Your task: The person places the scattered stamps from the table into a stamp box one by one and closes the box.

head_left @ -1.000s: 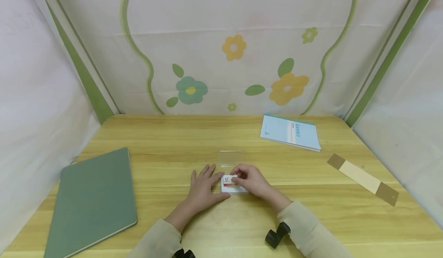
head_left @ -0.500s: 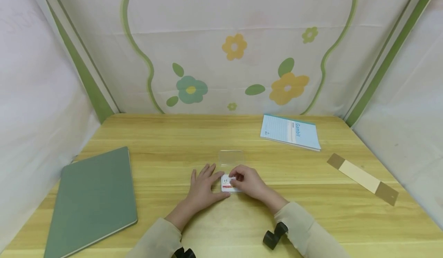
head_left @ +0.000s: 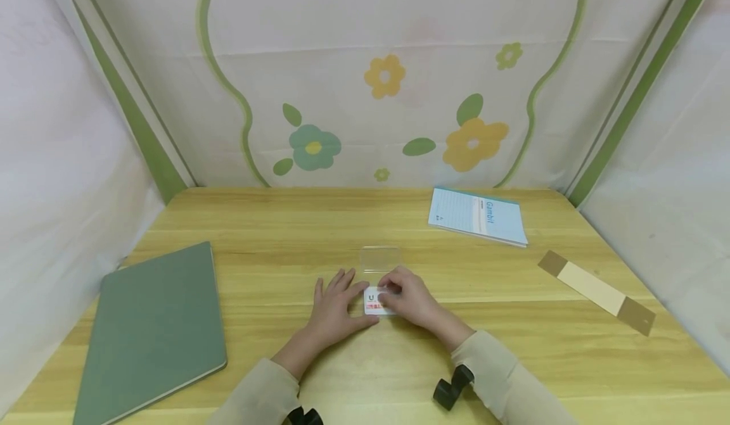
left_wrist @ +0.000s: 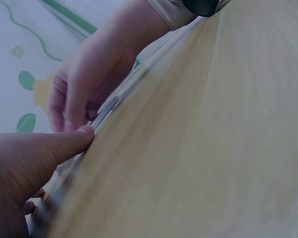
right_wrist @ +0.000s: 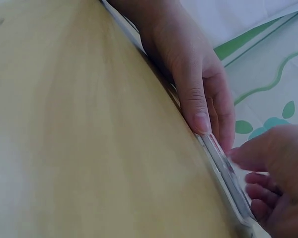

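A small white card (head_left: 372,306) with a dark U-shaped logo and a red band lies flat in the middle of the table. It lies in a shallow clear plastic case (right_wrist: 233,191), whose thin edge shows in the right wrist view. My left hand (head_left: 336,308) braces the case's left end between thumb and forefinger, its other fingers spread on the table. With curled fingers, my right hand (head_left: 413,298) pinches the card at its right part and hides that end. In the left wrist view, my left thumb (left_wrist: 74,141) lies along the near edge.
A clear plastic lid (head_left: 381,259) lies just behind the case. At the left is a large green folder (head_left: 151,330). A light blue notebook (head_left: 479,216) lies at the back right, and a brown-and-cream strip (head_left: 595,292) sits near the right edge.
The card has shifted slightly left and come down flush over the white surface in the case, with my right hand moving along. My left hand has stayed in place.
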`<act>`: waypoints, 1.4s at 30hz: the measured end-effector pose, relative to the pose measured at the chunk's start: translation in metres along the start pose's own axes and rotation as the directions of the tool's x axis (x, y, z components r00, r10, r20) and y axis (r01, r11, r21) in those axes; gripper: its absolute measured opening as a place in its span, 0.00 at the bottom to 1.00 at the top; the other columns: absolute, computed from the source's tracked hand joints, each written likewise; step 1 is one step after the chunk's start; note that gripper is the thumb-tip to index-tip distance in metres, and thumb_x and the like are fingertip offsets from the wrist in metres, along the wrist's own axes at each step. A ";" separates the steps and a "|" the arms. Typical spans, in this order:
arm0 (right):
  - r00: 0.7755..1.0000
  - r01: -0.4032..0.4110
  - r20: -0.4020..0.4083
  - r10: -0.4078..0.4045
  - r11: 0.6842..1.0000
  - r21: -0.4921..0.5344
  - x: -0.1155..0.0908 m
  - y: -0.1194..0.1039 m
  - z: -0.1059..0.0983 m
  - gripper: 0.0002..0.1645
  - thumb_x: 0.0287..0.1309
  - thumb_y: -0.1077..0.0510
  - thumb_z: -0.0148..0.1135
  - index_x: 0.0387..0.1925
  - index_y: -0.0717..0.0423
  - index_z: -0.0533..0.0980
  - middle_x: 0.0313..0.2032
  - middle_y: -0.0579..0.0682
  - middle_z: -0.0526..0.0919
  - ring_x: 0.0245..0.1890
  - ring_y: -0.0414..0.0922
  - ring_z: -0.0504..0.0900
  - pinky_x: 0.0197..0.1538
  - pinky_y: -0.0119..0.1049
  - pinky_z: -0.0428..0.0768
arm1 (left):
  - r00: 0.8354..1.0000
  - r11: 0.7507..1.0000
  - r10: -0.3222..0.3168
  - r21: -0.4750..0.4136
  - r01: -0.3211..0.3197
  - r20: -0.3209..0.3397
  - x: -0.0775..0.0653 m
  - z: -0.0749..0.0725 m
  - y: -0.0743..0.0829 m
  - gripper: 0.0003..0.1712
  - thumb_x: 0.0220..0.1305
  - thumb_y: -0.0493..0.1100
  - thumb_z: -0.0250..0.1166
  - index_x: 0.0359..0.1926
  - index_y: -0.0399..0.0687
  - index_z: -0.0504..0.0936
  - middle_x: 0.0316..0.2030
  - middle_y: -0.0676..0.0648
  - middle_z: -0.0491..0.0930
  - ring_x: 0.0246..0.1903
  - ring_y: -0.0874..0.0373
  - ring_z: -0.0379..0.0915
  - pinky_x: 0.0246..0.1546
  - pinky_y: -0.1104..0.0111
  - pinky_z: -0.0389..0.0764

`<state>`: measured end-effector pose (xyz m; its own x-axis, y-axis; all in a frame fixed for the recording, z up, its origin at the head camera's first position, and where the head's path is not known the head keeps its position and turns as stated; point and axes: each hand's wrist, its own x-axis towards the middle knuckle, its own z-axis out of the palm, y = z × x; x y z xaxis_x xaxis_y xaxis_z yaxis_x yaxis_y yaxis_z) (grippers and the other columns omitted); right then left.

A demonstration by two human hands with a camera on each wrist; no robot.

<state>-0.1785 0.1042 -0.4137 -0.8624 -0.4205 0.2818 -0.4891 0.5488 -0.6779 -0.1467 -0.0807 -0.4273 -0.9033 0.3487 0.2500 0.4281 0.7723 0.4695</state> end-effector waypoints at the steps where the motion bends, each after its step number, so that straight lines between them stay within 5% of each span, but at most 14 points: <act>1: 1.000 -0.007 -0.024 0.008 1.000 0.016 0.000 -0.002 -0.003 0.08 0.43 0.64 0.64 0.30 0.57 0.77 0.26 0.43 0.70 0.27 0.39 0.68 0.30 0.31 0.70 | 1.000 1.000 0.000 0.001 0.000 0.001 0.000 0.000 0.000 0.36 0.43 0.65 0.62 0.52 0.52 0.72 0.58 0.40 0.60 0.59 0.44 0.47 0.51 0.41 0.37; 6: 0.994 -0.046 -0.094 0.056 0.993 0.109 0.001 -0.010 -0.023 0.11 0.46 0.63 0.63 0.35 0.61 0.77 0.27 0.46 0.74 0.28 0.41 0.71 0.32 0.34 0.71 | 1.000 1.000 -0.001 0.006 0.001 0.003 0.000 0.000 -0.001 0.37 0.42 0.65 0.61 0.52 0.52 0.72 0.58 0.40 0.60 0.59 0.43 0.47 0.51 0.41 0.37; 16: 0.987 -0.161 0.022 0.159 0.980 0.118 -0.018 0.020 -0.053 0.12 0.47 0.62 0.62 0.37 0.61 0.76 0.32 0.50 0.76 0.31 0.43 0.72 0.35 0.36 0.71 | 1.000 1.000 0.000 -0.004 0.000 -0.004 0.000 0.000 0.000 0.37 0.42 0.65 0.62 0.52 0.52 0.72 0.58 0.40 0.59 0.59 0.44 0.47 0.51 0.42 0.37; 25: 0.979 -0.196 0.080 0.189 0.977 0.087 -0.030 0.042 -0.053 0.09 0.46 0.61 0.63 0.33 0.59 0.77 0.29 0.46 0.73 0.28 0.43 0.69 0.30 0.32 0.71 | 1.000 1.000 -0.007 -0.002 0.007 0.000 0.000 0.001 -0.001 0.37 0.42 0.65 0.62 0.52 0.52 0.71 0.58 0.40 0.59 0.59 0.45 0.47 0.52 0.42 0.36; 42: 0.989 -0.136 0.056 0.137 0.990 -0.029 -0.031 0.042 -0.047 0.07 0.45 0.63 0.63 0.29 0.56 0.73 0.29 0.45 0.70 0.29 0.42 0.66 0.32 0.33 0.68 | 1.000 1.000 -0.005 -0.012 0.005 0.007 0.000 -0.002 0.001 0.37 0.43 0.65 0.62 0.53 0.52 0.71 0.58 0.40 0.59 0.59 0.44 0.47 0.52 0.42 0.36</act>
<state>-0.1779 0.1739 -0.4193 -0.9126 -0.3812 0.1477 -0.3713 0.6216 -0.6897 -0.1461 -0.0812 -0.4258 -0.9057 0.3484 0.2416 0.4235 0.7674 0.4813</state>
